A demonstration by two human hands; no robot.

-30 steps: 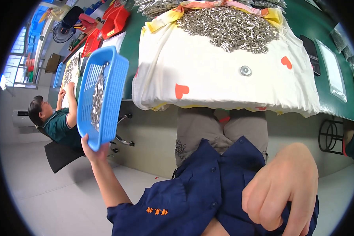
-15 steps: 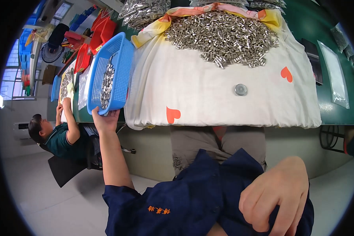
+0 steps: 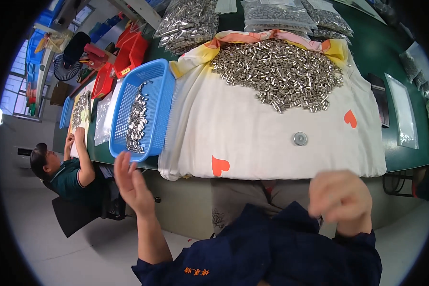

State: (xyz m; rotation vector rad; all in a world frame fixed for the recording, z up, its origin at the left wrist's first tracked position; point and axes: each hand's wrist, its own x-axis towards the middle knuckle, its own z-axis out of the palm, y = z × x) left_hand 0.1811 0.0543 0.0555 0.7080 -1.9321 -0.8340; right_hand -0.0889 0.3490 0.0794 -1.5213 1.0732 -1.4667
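Observation:
My left hand (image 3: 134,185) is off the table's front edge, fingers stretched out and holding nothing, just short of a blue plastic basket (image 3: 165,102). Inside that basket lies a loose layer of small shiny metal cylinders (image 3: 137,123). My right hand (image 3: 341,195) is raised in front of the cloth's near edge, its fingers curled and smeared by motion, so I cannot tell if anything is in them. A large heap of small metal cylinders (image 3: 286,71) covers the far part of the white cloth (image 3: 252,138). Nearer me on the cloth rests a round silver metal disc (image 3: 300,138).
Bags of metal parts (image 3: 188,24) and further clear bags (image 3: 279,16) stand at the table's back. Red bins (image 3: 130,55) are beyond the basket. On the right are a dark flat case (image 3: 379,100) and a plastic bag (image 3: 402,112). A co-worker (image 3: 64,169) sits at far left.
My left hand has let go of the basket's near end and drawn back toward me. My right hand has risen toward the table. The view has shifted, so the table appears lower.

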